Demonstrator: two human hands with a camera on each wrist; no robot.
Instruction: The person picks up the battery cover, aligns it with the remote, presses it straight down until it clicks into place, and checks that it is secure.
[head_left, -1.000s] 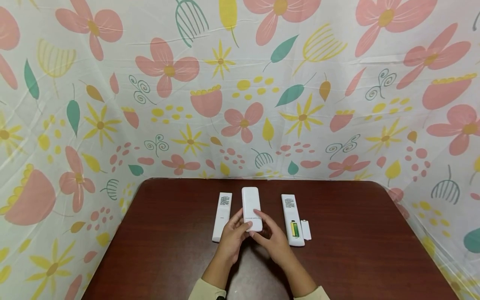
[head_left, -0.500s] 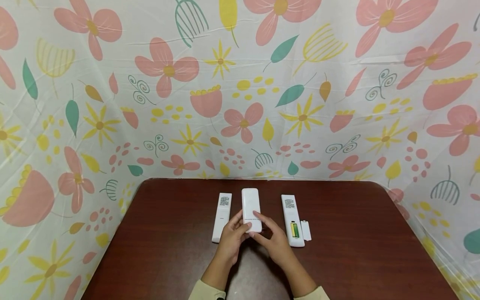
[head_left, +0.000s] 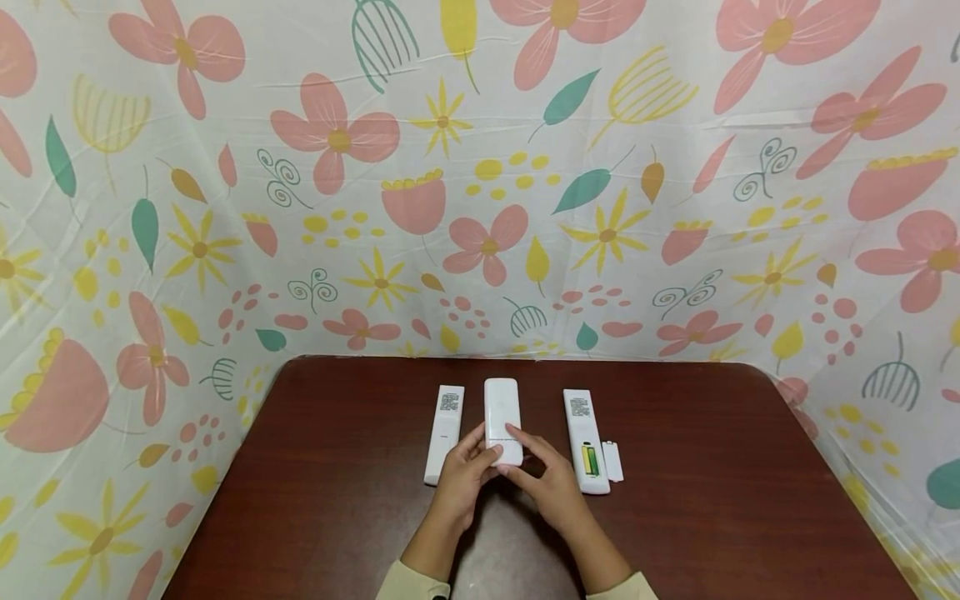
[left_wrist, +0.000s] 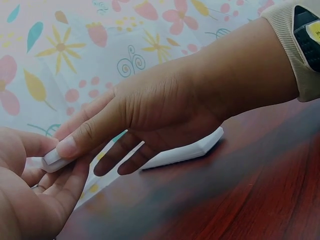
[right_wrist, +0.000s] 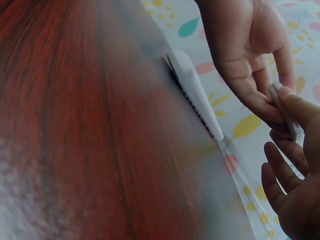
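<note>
A white remote control [head_left: 501,408], back side up, is held between both hands above the middle of the table. My left hand [head_left: 459,483] grips its left edge near the lower end, thumb on top. My right hand [head_left: 553,483] pinches the lower right part, a finger on the back and the thumb at the bottom end. In the left wrist view the remote's end [left_wrist: 54,162] shows between the fingertips; in the right wrist view only its thin edge [right_wrist: 284,111] is visible. Its button side is hidden.
Left of the hands lies another white remote [head_left: 444,433], face down. On the right, a third remote [head_left: 581,425] lies with its battery compartment uncovered and batteries [head_left: 589,459] inside. Its loose cover [head_left: 612,461] sits beside it on the brown table [head_left: 712,500]. Floral cloth [head_left: 480,167] surrounds the table.
The held remote has come very slightly closer to me, its far end dipping a little. Both hands keep nearly the same hold, and the other remotes stay where they were.
</note>
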